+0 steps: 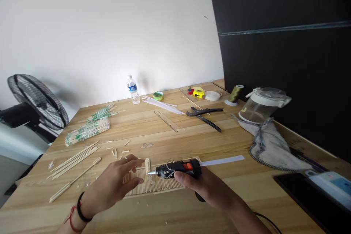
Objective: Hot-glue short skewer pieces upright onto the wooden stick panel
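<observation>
My right hand (197,182) grips a black hot glue gun (175,169) with orange parts, its metal nozzle pointing left. A white glue stick (222,161) extends from the gun's back end. Beneath the gun lies a flat panel of short wooden sticks (139,182) set side by side. A small upright bundle of sticks (148,166) rises from the panel, close to the nozzle tip. To the left of that bundle, my left hand (117,177) hovers over the panel, thumb and forefinger apart with nothing seen between them. Hands and gun hide part of the panel.
Long sticks (74,162) and cut pieces lie left, behind them wrapped chopsticks (87,131). Farther back are a water bottle (133,89), green tape (158,96), a ruler (166,120), black cutters (204,115) and a yellow tape measure (198,93). At right: a lidded jar (257,106), cloth (271,146) and phone (309,201).
</observation>
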`<state>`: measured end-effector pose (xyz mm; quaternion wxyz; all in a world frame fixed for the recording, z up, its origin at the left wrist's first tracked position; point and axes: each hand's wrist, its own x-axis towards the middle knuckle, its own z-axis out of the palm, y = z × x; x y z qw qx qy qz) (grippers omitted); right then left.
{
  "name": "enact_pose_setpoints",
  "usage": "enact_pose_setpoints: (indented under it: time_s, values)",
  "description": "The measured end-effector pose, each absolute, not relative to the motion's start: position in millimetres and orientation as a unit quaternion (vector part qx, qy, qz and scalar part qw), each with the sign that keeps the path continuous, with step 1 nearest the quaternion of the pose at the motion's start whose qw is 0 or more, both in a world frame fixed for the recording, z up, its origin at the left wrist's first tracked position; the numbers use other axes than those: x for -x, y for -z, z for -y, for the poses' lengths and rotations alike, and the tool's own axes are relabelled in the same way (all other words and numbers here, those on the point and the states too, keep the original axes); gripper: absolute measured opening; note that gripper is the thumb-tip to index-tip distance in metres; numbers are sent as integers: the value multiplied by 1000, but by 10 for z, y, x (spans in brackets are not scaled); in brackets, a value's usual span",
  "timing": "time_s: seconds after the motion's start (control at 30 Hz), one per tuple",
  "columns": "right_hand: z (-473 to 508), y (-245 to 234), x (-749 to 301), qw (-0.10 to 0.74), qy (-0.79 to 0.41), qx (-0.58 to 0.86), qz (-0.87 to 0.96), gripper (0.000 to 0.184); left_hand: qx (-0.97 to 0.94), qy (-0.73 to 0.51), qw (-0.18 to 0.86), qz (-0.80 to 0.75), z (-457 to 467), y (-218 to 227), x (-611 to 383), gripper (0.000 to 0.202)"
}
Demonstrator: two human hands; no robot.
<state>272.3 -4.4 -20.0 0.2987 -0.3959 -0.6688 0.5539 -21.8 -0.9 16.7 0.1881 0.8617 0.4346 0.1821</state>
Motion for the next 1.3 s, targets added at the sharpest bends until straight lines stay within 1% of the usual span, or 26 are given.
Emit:
enact_pose_setpoints:
  time_s: [0.07,0.17,0.3,0.43,0.63,0.77,0.87,0.97,1.1,1.3]
  values:
    - [50,238,-2721,307,-554,406,659,61,-860,-166,188,-445,-76,-195,364,29]
    - [60,303,-2713,338,-540,436,635,63,-831,-159,176,-503,-301,-201,680,28]
    - [47,366,-2708,338,-557,442,617,65,-779,-138,155,-592,-592,-82,1098,27]
    - [27,393,-2696,357,-549,433,619,65,-774,-120,173,-597,-714,90,1231,22]
    - [-3,400,-2673,341,-552,436,624,70,-773,-87,185,-601,-805,289,1223,17]
    - [-25,379,-2647,359,-558,406,629,66,-772,-73,187,-604,-874,369,1247,17]
    - [-31,372,-2626,373,-558,393,628,65,-773,-70,186,-602,-895,384,1231,13]
    - [-34,378,-2595,394,-561,390,614,63,-774,-71,188,-600,-894,357,1198,9]
    - [-40,375,-2546,420,-563,403,586,62,-773,-88,183,-600,-869,220,1159,12]
    - [-49,383,-2514,440,-557,431,557,56,-784,-139,195,-572,-652,-262,889,18]
